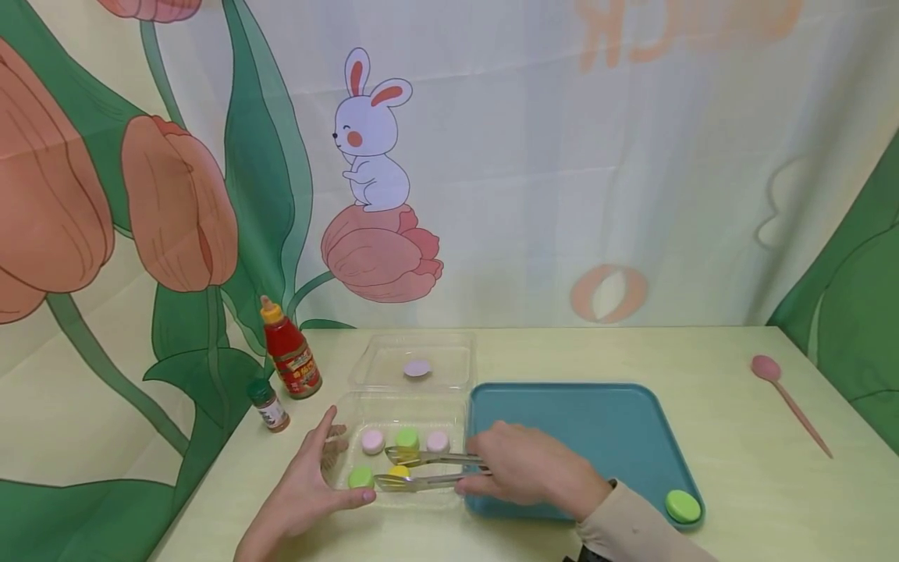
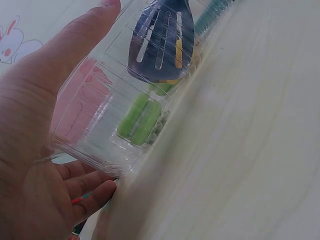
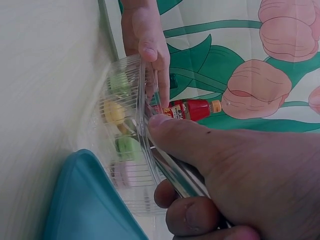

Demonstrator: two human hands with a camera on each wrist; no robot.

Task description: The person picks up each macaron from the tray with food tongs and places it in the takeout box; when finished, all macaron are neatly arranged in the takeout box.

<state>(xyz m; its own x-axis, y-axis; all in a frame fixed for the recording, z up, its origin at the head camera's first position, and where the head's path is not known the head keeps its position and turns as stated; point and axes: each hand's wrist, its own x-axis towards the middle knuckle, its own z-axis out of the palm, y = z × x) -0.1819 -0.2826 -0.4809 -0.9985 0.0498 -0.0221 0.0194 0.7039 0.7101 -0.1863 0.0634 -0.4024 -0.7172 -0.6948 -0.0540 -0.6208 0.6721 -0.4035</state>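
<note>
A clear plastic container (image 1: 344,421) stands unfolded, its lid (image 1: 449,343) lying back behind it. Inside sit a green macaron (image 1: 361,478), a pale pink macaron (image 1: 372,442), a yellow macaron (image 1: 399,473) and others. My left hand (image 1: 305,480) holds the container's left end, thumb on the front rim and fingers round the side. With my right hand (image 1: 530,468) I grip metal tongs (image 1: 449,459) that reach in from the right. Their two slotted ends stand apart, one on either side of the yellow macaron; whether they touch it I cannot tell.
Right of the container lies a blue tray (image 1: 562,394) with a green macaron (image 1: 683,506) in its front right corner. At the left stand a red sauce bottle (image 1: 295,363) and a small green-capped jar (image 1: 270,410). A pink spoon (image 1: 790,402) lies far right.
</note>
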